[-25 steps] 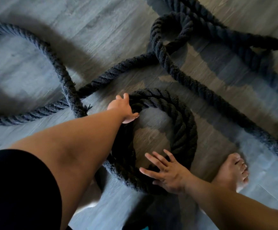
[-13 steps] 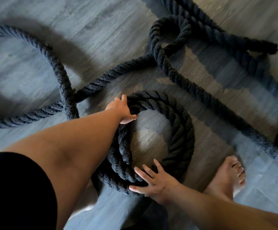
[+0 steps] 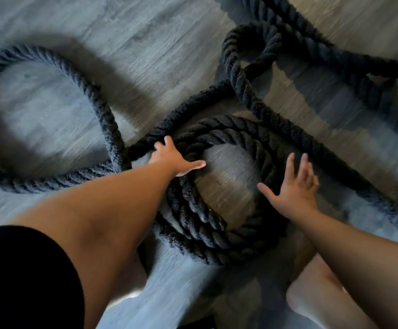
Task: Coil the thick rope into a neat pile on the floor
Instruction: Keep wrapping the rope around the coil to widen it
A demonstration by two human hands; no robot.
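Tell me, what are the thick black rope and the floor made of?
The rope looks like twisted fibre strands, matte and fuzzy at the edges; which fibre cannot be told. The floor shows grey wood-grain planks with a faint sheen, so wood or a wood-look laminate.

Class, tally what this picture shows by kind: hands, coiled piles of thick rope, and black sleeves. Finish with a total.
Hands: 2, the left hand and the right hand
Thick rope coil: 1
Black sleeve: 1
Total: 4
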